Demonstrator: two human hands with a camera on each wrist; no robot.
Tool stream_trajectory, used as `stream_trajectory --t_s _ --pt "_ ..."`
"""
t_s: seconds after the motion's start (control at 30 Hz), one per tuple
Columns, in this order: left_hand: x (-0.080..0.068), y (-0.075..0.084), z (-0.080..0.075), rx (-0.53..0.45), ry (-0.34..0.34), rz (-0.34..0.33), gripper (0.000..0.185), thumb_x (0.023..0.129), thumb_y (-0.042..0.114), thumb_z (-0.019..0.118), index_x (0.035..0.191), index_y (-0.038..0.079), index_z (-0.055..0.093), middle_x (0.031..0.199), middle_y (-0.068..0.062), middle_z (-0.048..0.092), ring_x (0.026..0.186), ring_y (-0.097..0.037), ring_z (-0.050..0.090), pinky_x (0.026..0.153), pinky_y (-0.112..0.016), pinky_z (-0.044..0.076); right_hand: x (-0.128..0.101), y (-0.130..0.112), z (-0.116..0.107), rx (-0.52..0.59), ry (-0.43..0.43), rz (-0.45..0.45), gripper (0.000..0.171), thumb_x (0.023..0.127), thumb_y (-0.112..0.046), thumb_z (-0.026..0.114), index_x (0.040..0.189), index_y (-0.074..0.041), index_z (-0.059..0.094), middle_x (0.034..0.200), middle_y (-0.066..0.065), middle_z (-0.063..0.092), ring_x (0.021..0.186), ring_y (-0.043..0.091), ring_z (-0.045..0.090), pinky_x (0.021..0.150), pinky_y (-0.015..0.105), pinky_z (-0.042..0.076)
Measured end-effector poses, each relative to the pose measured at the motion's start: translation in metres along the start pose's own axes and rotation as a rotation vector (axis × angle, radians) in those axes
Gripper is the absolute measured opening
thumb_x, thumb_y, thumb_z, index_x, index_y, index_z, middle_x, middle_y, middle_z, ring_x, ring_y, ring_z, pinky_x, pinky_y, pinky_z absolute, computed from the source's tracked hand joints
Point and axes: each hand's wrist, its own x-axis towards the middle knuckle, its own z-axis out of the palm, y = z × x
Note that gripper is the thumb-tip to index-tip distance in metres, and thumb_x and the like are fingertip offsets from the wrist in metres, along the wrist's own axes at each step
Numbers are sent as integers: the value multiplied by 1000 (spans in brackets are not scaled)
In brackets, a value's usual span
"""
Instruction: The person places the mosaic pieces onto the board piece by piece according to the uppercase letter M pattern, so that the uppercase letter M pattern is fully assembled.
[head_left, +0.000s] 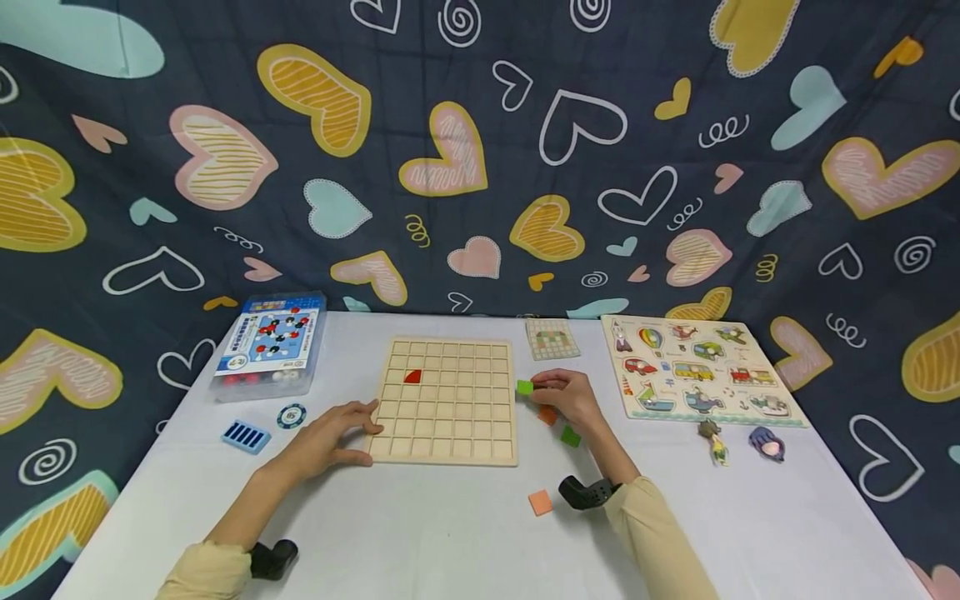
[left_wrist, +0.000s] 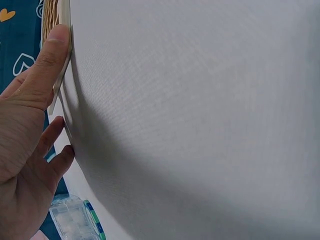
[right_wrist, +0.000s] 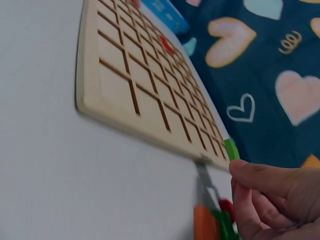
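A wooden grid board (head_left: 450,457) lies flat, with one red piece (head_left: 412,377) with a curved edge in a cell at its upper left. My left hand (head_left: 330,437) rests at the board's lower left edge, and in the left wrist view its thumb (left_wrist: 52,50) lies against the board's side. Just off the board's right edge, my right hand (head_left: 570,396) pinches a small green square tile (head_left: 524,387) between thumb and fingertips. The same green tile (right_wrist: 231,149) stands on edge in the right wrist view. Under that hand lie an orange tile (head_left: 548,414) and another green tile (head_left: 571,436).
A lone orange tile (head_left: 540,502) lies nearer the front. Behind are a patterned card (head_left: 552,339) and a picture puzzle board (head_left: 705,371), with two small figurines (head_left: 717,442) (head_left: 767,443) before it. To the left stand a clear plastic box (head_left: 270,346), a round chip (head_left: 292,416) and a blue slotted piece (head_left: 246,437).
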Motion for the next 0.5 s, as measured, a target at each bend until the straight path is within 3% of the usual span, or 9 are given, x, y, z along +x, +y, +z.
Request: stream_trajectory --t_s 0.27,0.5 --pt "-1 0 1 7 0 -9 37 73 25 81 107 16 69 145 -17 43 132 -45 35 100 -67 32 8 -10 36 65 -19 -92 27 73 10 75 99 8 69 85 19 71 68 10 65 60 20 51" --pt "0 3 1 18 9 0 37 73 25 81 106 15 70 144 -17 45 131 -46 36 99 -66 33 18 -20 60 -25 -33 -170 24 73 6 76 96 5 71 86 15 72 75 16 68 67 24 54"
